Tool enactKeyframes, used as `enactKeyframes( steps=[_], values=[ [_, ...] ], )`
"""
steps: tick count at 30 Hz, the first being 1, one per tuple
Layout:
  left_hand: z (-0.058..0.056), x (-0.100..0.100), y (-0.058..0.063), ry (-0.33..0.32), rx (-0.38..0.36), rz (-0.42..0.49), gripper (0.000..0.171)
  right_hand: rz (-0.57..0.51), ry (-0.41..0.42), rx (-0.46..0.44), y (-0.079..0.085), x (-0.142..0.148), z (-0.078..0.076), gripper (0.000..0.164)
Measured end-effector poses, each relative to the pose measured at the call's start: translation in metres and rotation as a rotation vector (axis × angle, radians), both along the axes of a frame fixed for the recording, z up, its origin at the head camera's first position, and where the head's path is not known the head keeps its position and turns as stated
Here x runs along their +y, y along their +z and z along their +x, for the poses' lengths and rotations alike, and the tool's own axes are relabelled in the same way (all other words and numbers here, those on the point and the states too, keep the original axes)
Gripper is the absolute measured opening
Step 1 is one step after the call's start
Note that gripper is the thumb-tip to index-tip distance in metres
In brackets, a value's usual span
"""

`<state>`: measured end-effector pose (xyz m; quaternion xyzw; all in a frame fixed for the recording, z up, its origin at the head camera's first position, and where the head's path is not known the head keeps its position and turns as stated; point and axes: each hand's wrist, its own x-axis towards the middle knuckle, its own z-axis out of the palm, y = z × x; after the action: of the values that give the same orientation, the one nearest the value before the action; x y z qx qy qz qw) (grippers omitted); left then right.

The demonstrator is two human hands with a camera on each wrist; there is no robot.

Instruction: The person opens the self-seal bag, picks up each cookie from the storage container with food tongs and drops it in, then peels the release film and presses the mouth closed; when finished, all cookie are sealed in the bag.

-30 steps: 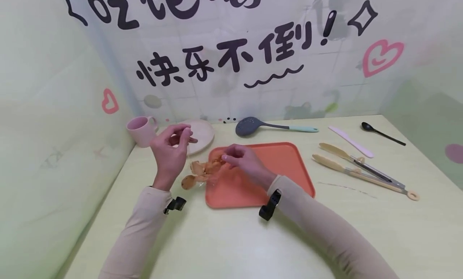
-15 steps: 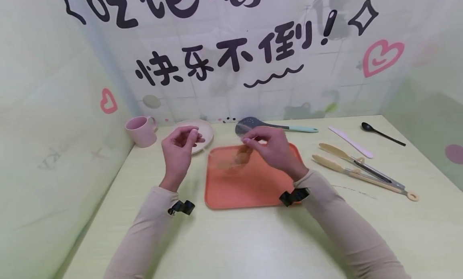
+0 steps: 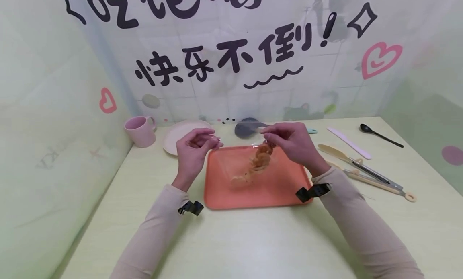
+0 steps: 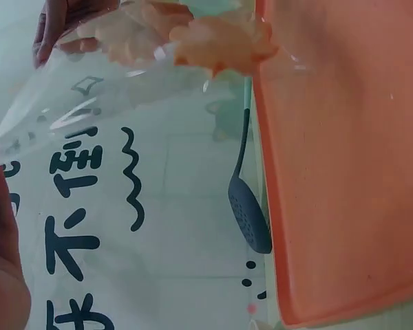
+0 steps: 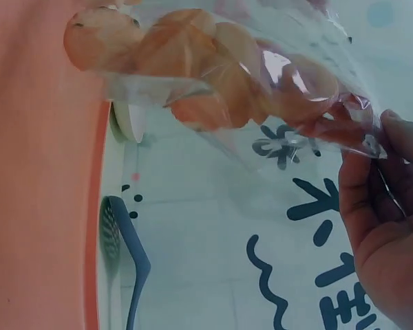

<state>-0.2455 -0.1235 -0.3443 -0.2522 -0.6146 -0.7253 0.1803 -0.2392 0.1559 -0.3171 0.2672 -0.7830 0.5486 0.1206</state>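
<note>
Between my two hands hangs a clear plastic bag holding several rounded, brown bread-like pieces [image 3: 261, 158], held over the orange tray [image 3: 224, 196]. My right hand [image 3: 294, 140] pinches the bag's upper right side, right above the pieces. At the opposite side, the fingers of my left hand [image 3: 195, 148] pinch the edge of the bag. The right wrist view shows the crumpled end of the plastic bag [image 5: 213, 82] between the thumb and fingers of my right hand [image 5: 392, 213]. A taut corner of film reaches my left hand [image 4: 3, 268] in the left wrist view.
Behind my left hand lies a pink plate [image 3: 173, 136], with a pink mug [image 3: 141, 132] beside it. A dark slotted spoon [image 3: 247, 128] lies behind the tray. At right are tongs [image 3: 376, 176], a light pink knife [image 3: 349, 142] and a black spoon [image 3: 381, 135].
The bag has gone from low over the tray's left edge to hanging above its middle. My right hand has moved up and right with it, and my left hand has shifted right.
</note>
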Motion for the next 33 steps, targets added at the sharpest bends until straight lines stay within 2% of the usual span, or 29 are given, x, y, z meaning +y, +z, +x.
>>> enactKeyframes(
  steps=[4, 8, 12, 15, 17, 19, 24, 27, 29, 33],
  values=[
    [0.004, -0.007, 0.003, -0.11, 0.002, -0.103, 0.016, -0.044, 0.085, -0.061, 0.0, 0.012, 0.004, 0.02],
    [0.009, -0.012, 0.009, -0.203, 0.014, -0.183, 0.017, -0.107, 0.231, -0.125, -0.002, 0.024, 0.008, 0.021],
    [0.01, -0.014, 0.016, -0.337, 0.021, -0.21, 0.012, -0.103, 0.375, -0.107, -0.004, 0.033, 0.008, 0.026],
    [0.012, -0.018, 0.021, -0.381, 0.056, -0.277, 0.017, -0.067, 0.491, -0.086, -0.006, 0.037, 0.007, 0.031],
    [0.015, -0.022, 0.024, -0.371, 0.094, -0.341, 0.02, -0.045, 0.555, -0.095, -0.006, 0.038, 0.007, 0.03],
    [0.018, -0.026, 0.029, -0.339, 0.151, -0.42, 0.019, -0.023, 0.582, -0.112, -0.006, 0.038, 0.007, 0.03],
    [0.027, -0.029, 0.043, -0.232, 0.339, -0.625, 0.017, -0.029, 0.56, -0.18, -0.006, 0.036, 0.011, 0.027],
    [0.03, -0.028, 0.049, -0.185, 0.426, -0.71, 0.019, -0.024, 0.537, -0.204, -0.004, 0.036, 0.013, 0.027],
    [0.032, -0.027, 0.052, -0.166, 0.449, -0.742, 0.02, -0.019, 0.519, -0.21, -0.003, 0.036, 0.014, 0.028],
    [0.037, -0.024, 0.05, -0.138, 0.396, -0.733, 0.017, -0.022, 0.503, -0.233, -0.001, 0.034, 0.017, 0.03]
  ],
)
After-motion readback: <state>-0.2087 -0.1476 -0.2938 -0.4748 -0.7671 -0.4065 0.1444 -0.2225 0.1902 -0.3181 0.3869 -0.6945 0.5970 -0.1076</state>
